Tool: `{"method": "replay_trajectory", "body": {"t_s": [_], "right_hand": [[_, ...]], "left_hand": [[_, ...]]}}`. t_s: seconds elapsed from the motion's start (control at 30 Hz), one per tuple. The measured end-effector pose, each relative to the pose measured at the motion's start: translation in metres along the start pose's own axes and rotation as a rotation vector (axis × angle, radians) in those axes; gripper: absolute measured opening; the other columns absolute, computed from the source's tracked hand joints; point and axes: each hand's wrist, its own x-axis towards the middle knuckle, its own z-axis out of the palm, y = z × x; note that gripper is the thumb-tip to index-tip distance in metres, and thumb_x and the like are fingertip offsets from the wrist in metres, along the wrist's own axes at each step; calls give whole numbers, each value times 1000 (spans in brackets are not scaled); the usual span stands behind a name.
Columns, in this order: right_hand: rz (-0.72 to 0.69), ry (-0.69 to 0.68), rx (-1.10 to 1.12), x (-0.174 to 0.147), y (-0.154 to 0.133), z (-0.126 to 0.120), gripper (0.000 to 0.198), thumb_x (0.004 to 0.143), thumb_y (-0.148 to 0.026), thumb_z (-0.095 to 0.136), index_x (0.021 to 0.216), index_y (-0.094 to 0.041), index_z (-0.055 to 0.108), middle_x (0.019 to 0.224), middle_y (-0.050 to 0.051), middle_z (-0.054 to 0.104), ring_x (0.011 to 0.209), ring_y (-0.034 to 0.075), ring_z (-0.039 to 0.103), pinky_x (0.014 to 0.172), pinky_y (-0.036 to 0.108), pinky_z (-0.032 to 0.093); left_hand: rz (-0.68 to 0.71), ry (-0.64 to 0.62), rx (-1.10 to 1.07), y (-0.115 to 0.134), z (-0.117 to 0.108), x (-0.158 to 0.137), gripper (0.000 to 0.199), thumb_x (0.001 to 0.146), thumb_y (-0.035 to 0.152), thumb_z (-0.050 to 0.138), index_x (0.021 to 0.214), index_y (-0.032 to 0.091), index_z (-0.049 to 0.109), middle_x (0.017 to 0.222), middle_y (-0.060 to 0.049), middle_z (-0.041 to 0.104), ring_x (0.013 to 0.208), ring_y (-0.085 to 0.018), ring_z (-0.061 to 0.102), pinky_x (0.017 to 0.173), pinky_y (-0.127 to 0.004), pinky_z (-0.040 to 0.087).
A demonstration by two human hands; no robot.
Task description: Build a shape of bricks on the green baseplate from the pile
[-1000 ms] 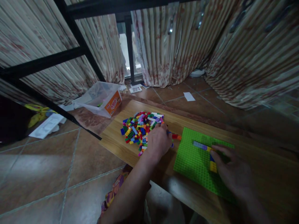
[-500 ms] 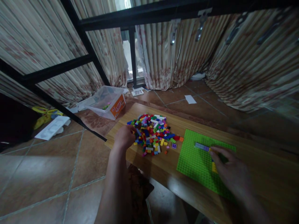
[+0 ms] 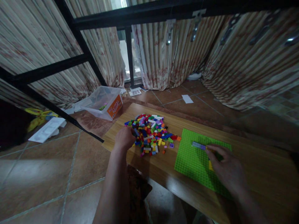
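A pile of mixed-colour building bricks (image 3: 153, 130) lies on the wooden table. My left hand (image 3: 125, 137) is at the pile's left edge, its fingers curled down among the bricks; what they hold, if anything, is hidden. To the right lies a green baseplate (image 3: 189, 155) with a grey and purple row of bricks (image 3: 198, 145) on it. My right hand (image 3: 225, 165) is over the plate, thumb and forefinger pinched on a small brick at the row's right end, mostly covered by the fingertips. A yellow brick (image 3: 211, 165) shows on the plate beside that hand.
The wooden table (image 3: 161, 166) is long and narrow. On the floor behind its left end stands a clear plastic box (image 3: 98, 110) with an orange label and some bricks inside. A white moulded tray (image 3: 46, 130) lies farther left. A black metal frame (image 3: 79, 59) and striped curtains are behind.
The whole view has shifted slightly, moving the scene a little to the left. Both hands keep nearly the same places, left at the pile and right at the end of the brick row.
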Motion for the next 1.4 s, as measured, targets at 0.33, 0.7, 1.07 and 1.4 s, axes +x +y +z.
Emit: {"method": "replay_trajectory", "body": {"t_s": [0.33,0.7,1.07,1.4], "right_hand": [[31,21,0,0,-3,-3,34,87,-52,50,96,-25,69,109,8,69,102,26,66,94,42,50],[-20,152,217,2,-20,-11,25,90,-43,57,100,-24,70,111,7,69,106,23,65,99,44,48],[-156,-141,264,-6,-33,-16,37,86,-39,67,120,-27,63,125,9,62,120,27,55,102,49,45],[-217,-54,45,-4,-25,-7,24,87,-30,64,110,-24,66,124,9,62,116,29,55,100,52,45]], "left_hand": [[-40,101,-144,7,-14,-7,25,78,20,56,99,16,70,89,-9,71,89,-24,65,79,-32,48],[396,-393,-1045,111,38,-44,21,84,29,56,93,14,69,85,-3,66,77,-13,57,68,-23,45],[84,-813,-1429,159,67,-60,29,73,29,78,97,14,69,88,-3,67,69,-9,60,61,-20,47],[235,-540,-1053,157,79,-42,26,84,18,57,108,14,66,84,-4,68,66,-12,61,63,-23,48]]}}
